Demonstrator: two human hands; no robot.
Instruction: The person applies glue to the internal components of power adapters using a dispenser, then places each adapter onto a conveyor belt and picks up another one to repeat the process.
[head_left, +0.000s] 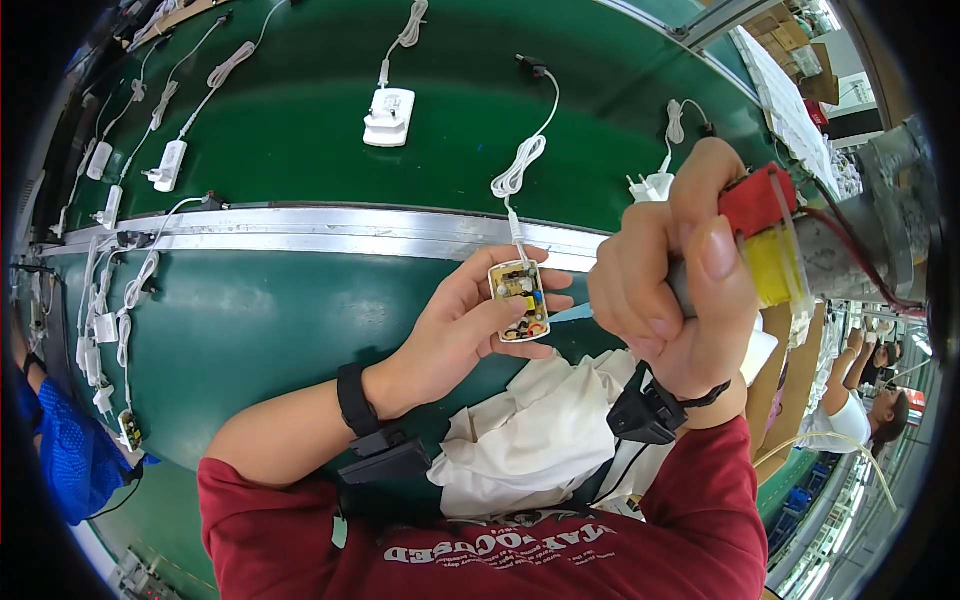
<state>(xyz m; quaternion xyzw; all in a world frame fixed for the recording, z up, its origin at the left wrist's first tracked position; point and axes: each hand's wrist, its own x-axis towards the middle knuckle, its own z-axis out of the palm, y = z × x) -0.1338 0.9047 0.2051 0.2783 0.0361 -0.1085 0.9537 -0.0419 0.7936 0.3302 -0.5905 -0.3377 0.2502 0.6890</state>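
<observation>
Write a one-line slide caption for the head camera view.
Left hand cradles an open charger circuit board while the right hand grips a red-and-yellow tool above a green conveyor belt.

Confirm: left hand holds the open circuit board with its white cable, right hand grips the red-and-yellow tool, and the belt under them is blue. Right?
Not quite. The head view shows the belt is green, not blue. The rest stands: the left hand holds the open circuit board with its white cable, and the right hand grips the red-and-yellow tool.
</observation>
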